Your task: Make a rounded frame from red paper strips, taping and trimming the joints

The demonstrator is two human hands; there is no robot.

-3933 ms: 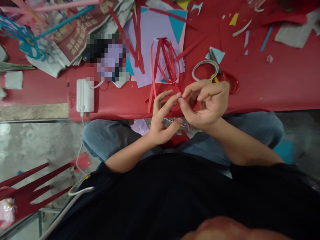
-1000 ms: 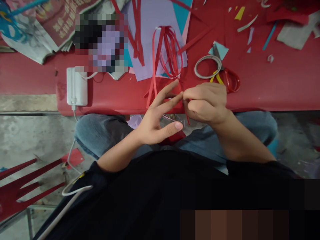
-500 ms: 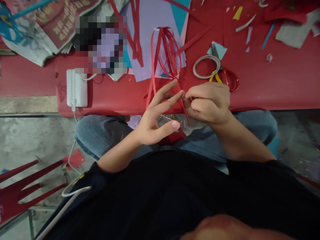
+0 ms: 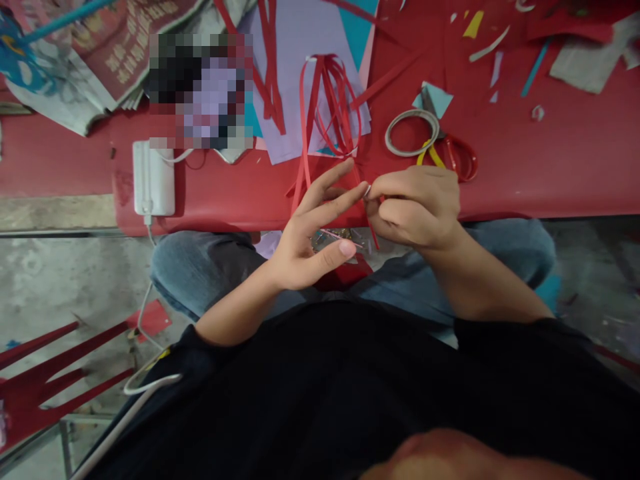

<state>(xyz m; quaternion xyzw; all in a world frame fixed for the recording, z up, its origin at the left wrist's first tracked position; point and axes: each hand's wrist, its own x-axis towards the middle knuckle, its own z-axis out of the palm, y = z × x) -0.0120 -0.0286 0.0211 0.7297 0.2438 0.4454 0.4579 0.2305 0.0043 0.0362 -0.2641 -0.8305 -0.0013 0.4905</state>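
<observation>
My right hand is curled closed at the near edge of the red table, pinching a thin red paper strip whose loose end hangs down below my fingers. My left hand has its fingers stretched out and spread, and its fingertips touch the strip where my right hand pinches it. Just beyond my hands lies a bundle of looped red paper strips on a lilac sheet.
A tape ring and red-and-yellow scissors lie behind my right hand. A white power bank with a cable sits at the left, newspapers beyond it. Paper scraps litter the table. A red chair stands on the floor at lower left.
Since the oldest frame my right hand has curled tighter on the strip and my left fingers have straightened. Over the last second both hands have barely moved.
</observation>
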